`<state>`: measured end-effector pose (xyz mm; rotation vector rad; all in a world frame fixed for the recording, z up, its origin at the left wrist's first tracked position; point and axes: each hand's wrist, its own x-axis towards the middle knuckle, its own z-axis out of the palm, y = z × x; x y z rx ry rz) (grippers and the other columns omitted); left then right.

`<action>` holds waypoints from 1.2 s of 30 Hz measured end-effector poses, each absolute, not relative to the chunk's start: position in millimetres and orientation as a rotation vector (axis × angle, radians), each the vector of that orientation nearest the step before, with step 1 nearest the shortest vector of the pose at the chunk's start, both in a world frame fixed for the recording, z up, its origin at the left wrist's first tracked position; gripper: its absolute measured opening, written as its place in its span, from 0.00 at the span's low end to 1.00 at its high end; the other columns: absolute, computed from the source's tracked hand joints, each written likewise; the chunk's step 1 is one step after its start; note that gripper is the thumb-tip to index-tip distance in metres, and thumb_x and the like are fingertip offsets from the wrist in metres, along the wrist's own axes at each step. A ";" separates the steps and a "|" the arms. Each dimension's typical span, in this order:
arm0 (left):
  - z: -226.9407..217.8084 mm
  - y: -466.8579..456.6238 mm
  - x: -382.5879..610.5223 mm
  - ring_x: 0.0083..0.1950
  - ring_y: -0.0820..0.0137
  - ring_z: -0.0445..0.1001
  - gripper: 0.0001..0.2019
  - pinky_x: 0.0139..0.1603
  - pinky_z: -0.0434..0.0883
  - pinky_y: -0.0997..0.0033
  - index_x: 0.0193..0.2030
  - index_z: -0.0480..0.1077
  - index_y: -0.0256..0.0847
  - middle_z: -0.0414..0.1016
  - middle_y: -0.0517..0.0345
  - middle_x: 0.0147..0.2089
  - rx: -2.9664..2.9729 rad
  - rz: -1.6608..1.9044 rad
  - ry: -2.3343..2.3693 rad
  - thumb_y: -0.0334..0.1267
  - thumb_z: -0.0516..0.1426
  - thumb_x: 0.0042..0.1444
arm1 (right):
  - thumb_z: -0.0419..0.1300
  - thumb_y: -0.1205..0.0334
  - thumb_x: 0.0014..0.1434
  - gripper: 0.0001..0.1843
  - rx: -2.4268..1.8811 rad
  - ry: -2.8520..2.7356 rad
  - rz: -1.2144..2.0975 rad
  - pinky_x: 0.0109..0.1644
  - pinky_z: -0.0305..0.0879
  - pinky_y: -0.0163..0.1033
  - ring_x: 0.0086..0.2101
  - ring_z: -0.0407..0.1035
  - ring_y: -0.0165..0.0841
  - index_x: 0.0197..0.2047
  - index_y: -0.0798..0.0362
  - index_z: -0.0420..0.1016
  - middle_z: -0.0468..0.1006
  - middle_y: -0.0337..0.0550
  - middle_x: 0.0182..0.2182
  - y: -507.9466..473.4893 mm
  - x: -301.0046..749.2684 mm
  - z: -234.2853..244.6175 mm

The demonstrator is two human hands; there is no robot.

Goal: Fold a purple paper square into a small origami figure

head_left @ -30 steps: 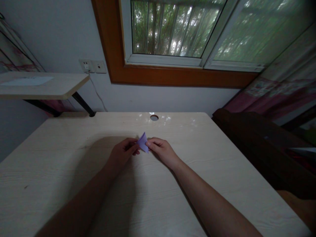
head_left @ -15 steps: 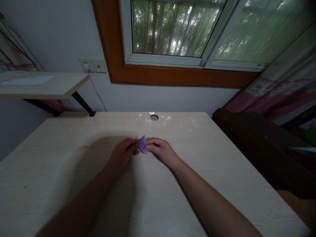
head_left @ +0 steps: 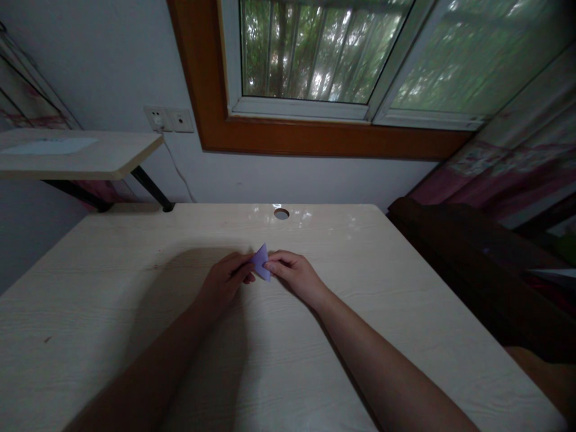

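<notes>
A small piece of folded purple paper is held up between my two hands, over the middle of the pale wooden desk. My left hand pinches its left corner between thumb and fingers. On the opposite side, my right hand grips the right edge, with the thumb lying on the near face. The paper looks roughly triangular, one point up and another down. My fingers cover parts of it, so its inner folds cannot be made out.
A round cable hole sits near the desk's back edge. At the left a raised shelf stands on black legs, a sheet of paper on it. Behind are a wall socket and a window. Dark wooden furniture adjoins the right side.
The purple paper has tilted very slightly, its upper point a little higher and farther right. Both hands keep their hold and have hardly moved.
</notes>
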<state>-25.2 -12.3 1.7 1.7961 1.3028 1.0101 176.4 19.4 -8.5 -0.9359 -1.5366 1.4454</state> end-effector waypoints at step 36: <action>0.1 -13.2 -26.0 0.32 0.72 0.74 0.11 0.37 0.68 0.74 0.43 0.76 0.42 0.76 0.62 0.31 1.834 0.945 1.351 0.43 0.54 0.63 | 0.66 0.47 0.53 0.17 -0.996 -1.510 1.429 0.36 0.62 0.36 0.28 0.64 0.30 0.30 0.54 0.77 0.73 0.38 0.25 17.4 173.3 -2.0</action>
